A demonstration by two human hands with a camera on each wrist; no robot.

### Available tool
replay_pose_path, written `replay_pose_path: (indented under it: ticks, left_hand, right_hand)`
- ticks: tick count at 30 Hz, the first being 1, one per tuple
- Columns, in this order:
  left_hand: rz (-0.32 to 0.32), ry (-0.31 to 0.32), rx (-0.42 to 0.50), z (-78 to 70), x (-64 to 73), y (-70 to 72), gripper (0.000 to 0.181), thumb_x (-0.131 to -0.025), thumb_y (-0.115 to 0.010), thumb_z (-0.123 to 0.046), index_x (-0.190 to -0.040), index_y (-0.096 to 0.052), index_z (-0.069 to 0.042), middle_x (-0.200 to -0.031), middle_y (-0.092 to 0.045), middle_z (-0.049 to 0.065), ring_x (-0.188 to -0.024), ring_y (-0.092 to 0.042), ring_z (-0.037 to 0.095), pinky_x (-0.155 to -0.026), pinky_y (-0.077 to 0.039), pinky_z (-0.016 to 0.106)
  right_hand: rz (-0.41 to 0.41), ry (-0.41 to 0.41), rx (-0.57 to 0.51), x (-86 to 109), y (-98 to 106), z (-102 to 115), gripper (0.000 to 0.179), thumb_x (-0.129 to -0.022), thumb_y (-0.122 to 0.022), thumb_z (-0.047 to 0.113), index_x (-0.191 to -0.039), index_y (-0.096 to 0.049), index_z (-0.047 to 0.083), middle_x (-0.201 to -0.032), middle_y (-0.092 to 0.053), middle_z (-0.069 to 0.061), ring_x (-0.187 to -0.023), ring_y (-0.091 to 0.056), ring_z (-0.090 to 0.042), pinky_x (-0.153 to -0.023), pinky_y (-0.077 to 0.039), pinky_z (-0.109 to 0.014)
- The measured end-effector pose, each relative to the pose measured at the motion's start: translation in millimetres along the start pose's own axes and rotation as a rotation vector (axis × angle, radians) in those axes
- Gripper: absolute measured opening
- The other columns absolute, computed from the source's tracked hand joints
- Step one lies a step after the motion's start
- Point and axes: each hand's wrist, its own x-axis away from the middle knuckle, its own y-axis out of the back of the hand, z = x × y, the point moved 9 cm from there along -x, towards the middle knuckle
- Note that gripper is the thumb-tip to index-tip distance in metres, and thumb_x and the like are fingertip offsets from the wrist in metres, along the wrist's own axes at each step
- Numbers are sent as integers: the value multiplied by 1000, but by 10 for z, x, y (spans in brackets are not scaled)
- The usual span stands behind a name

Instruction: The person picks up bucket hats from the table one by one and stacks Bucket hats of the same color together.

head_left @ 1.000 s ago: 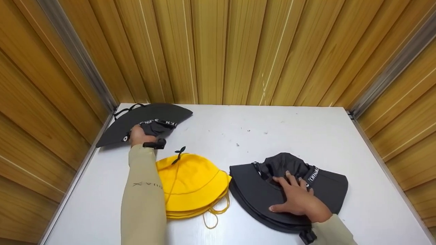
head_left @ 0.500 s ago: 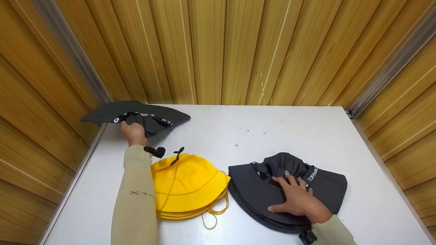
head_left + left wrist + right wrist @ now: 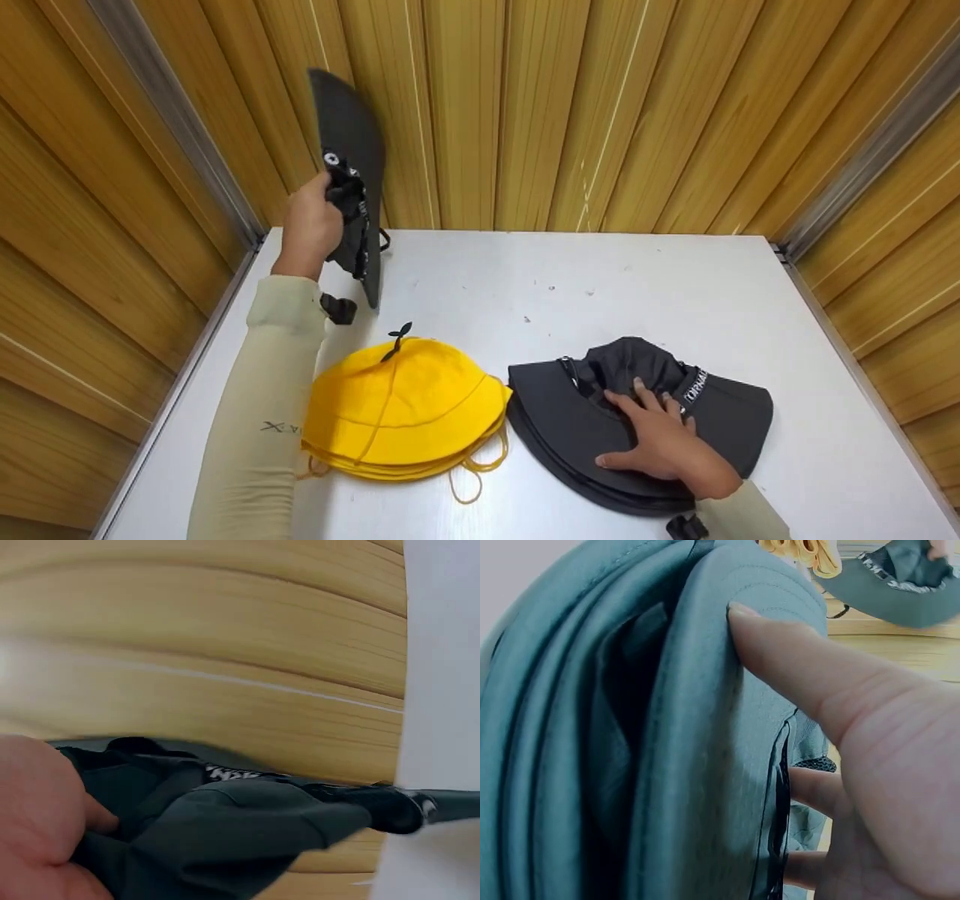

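My left hand (image 3: 309,223) grips the crumpled crown of a black sun hat (image 3: 354,135), its wide brim held nearly upright near the back wall. In the left wrist view, the fingers are tucked into the dark fabric (image 3: 225,840), and a lettered band shows along it. Spread over a stack of black sun hats (image 3: 570,427) at the right is my right hand (image 3: 664,442), its fingers resting on the top hat's brim and crown. From the right wrist, the thumb (image 3: 780,641) lies along that brim, with several stacked brims beside it.
A stack of yellow bucket hats (image 3: 412,405), with loose cords and a dark sprout ornament on top, sits between the two arms. The white table (image 3: 600,300) meets wood-panelled walls (image 3: 457,112) at the back and sides. Small dark specks dot its surface.
My left hand has lifted the black sun hat from the table's back left corner and turned its brim from flat to upright. The right hand has stayed on its stack.
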Motion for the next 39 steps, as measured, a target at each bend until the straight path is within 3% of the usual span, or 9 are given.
replay_pose_path:
  ticks: [7,16,21,25,26,29,33,36,39]
  left_hand:
    - [8,-299,-301,-873,32,16,35,-92,-40,10,-117,-60,-4,-118,-68,21,-106,-62,42,-91,-48,57]
    - [-57,-595,-436,-1673,444,-96,23,-103,-53,-5,-106,-75,-12,-101,-78,9,-88,-70,33,-76,-56,52]
    - [-6,-782,-476,-2048,776,-256,26,-101,-55,-2,-97,-75,-17,-92,-76,1,-77,-66,27,-68,-53,47]
    - [70,-885,-517,-2268,1026,-388,27,-101,-56,-1,-94,-74,-20,-88,-72,-1,-71,-61,23,-64,-51,44]
    - [86,-907,-531,-2309,1083,-420,27,-101,-57,-2,-94,-74,-21,-88,-72,-2,-71,-61,22,-64,-52,43]
    - [132,-969,-553,-2406,1243,-500,27,-99,-60,-1,-96,-76,-22,-88,-72,-2,-70,-61,19,-64,-53,40]
    - [157,-1068,-587,-2503,1444,-597,31,-97,-59,5,-91,-74,-20,-81,-68,-2,-66,-56,16,-61,-51,37]
    - [176,-1131,-611,-2547,1570,-670,35,-95,-56,10,-89,-73,-19,-78,-66,-3,-64,-52,15,-60,-50,35]
    - [197,-1172,-636,-2567,1663,-736,36,-95,-57,10,-90,-75,-21,-79,-67,-4,-64,-53,14,-63,-52,35]
  right_hand:
    - [10,-1,-19,-6,-11,16,109,-71,-83,68,-160,-37,24,-168,-13,-29,-143,-13,-71,-101,-12,-92]
    - [10,37,-40,13,113,20,104,-74,-82,65,-158,-40,19,-166,-15,-32,-140,-13,-75,-100,-17,-91]
    - [-3,124,-152,112,448,114,95,-82,-78,60,-155,-43,9,-164,-16,-37,-143,-17,-69,-106,-26,-84]
    - [-131,191,-249,252,927,281,92,-88,-74,56,-158,-37,10,-166,-17,-33,-149,-21,-58,-112,-27,-77]
    - [-176,210,-291,292,1060,334,90,-90,-74,53,-159,-34,12,-168,-18,-28,-151,-21,-56,-113,-27,-75]
    - [-326,328,-502,428,1456,507,84,-95,-75,28,-162,-26,18,-169,-21,-19,-155,-26,-36,-121,-38,-46]
    - [-440,582,-929,575,1844,714,90,-89,-69,-12,-162,-25,16,-164,-34,-12,-147,-40,-15,-110,-44,-16]
    - [-439,744,-1135,622,1991,832,89,-85,-63,-23,-160,-29,9,-157,-48,-11,-141,-50,-17,-111,-47,-24]
    - [-441,836,-1167,632,2055,880,77,-85,-62,-24,-155,-39,1,-146,-61,-12,-133,-60,-19,-109,-49,-24]
